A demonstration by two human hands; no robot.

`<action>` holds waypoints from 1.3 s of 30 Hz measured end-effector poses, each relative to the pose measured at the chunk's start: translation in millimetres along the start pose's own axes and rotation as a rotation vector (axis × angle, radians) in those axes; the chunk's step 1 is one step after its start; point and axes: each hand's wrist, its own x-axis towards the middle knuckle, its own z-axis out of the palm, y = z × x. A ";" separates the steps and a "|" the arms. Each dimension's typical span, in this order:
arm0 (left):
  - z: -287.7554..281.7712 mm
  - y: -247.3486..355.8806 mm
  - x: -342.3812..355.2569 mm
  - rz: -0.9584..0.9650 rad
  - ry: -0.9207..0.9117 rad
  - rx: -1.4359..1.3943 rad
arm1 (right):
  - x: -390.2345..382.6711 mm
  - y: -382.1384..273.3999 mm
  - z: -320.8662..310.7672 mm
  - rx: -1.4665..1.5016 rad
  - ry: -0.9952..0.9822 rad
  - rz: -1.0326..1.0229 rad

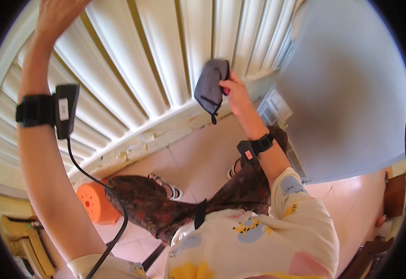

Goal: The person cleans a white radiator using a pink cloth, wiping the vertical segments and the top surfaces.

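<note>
My right hand (233,90) is closed on the edge of a grey cleaning cloth (210,83) with dark trim and a small hanging loop. The cloth hangs in front of a cream-white ribbed panel, which looks like a radiator (161,51); whether it touches the ribs I cannot tell. At the upper left my left hand (59,18) is raised by the panel's far left part, its fingers cut off by the picture's edge. Black straps with small boxes sit on both forearms, and a cable runs down from the left box.
An orange plastic stool (97,203) stands left of my legs. On the right rises a large grey appliance (347,97) with a vent near its base. Pink tiles (191,144) cover the floor under my sandals. Wooden furniture (31,249) shows at the lower left.
</note>
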 end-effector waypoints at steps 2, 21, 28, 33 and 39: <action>6.5 9.2 -13.7 0.018 0.077 0.057 | 10.6 -52.9 13.7 0.000 -0.072 -0.227; 107.5 86.4 -364.4 -0.996 -0.741 -2.030 | 18.6 54.6 41.5 -1.443 -0.087 -1.138; 125.8 67.6 -398.7 -1.633 -0.346 -1.821 | 32.1 -12.5 119.1 -1.437 -0.004 -1.409; 135.3 70.4 -409.5 -1.773 -0.235 -1.827 | 45.5 -107.9 267.8 -1.265 -0.043 -1.870; 141.3 70.7 -424.9 -1.956 -0.190 -1.797 | 12.8 -20.2 312.8 -1.389 -0.100 -1.724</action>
